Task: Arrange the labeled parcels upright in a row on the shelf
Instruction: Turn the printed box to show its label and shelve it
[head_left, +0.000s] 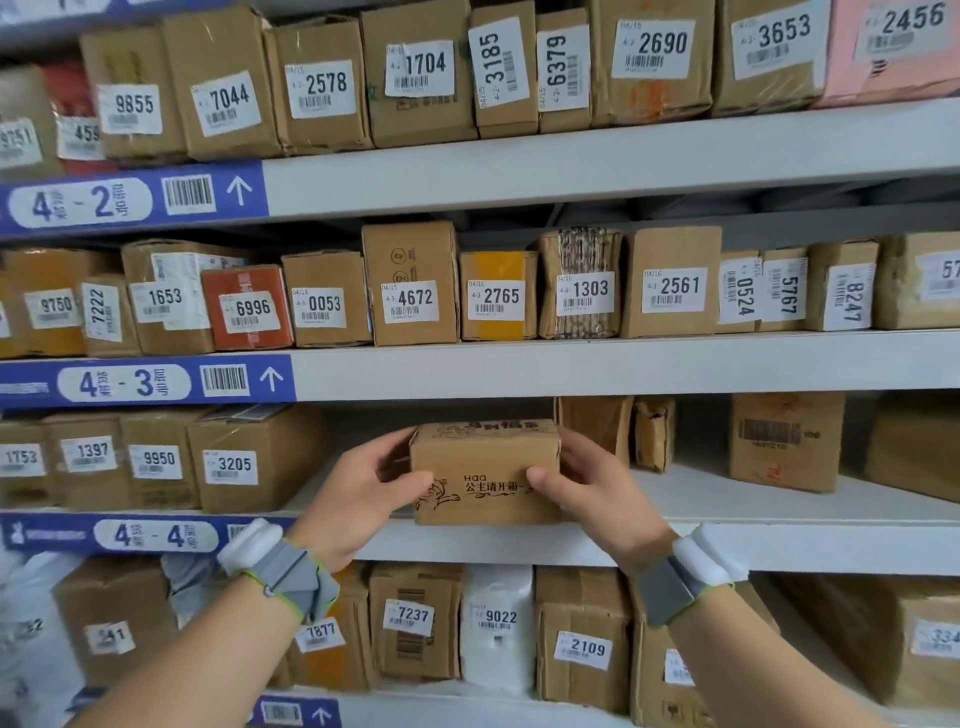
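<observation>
A person's left hand (358, 493) and right hand (597, 488) grasp a printed cardboard parcel (485, 470) by its ends at the front edge of the shelf (727, 540) marked 4-4, just beside box 3205 (244, 462).

A box (485, 470) sits at the front edge of the shelf (727, 540), a hand on each side of it. Parcel 3205 (244, 462) stands to the box's left. Behind and right of the box stand two unlabeled parcels (615, 428).
</observation>
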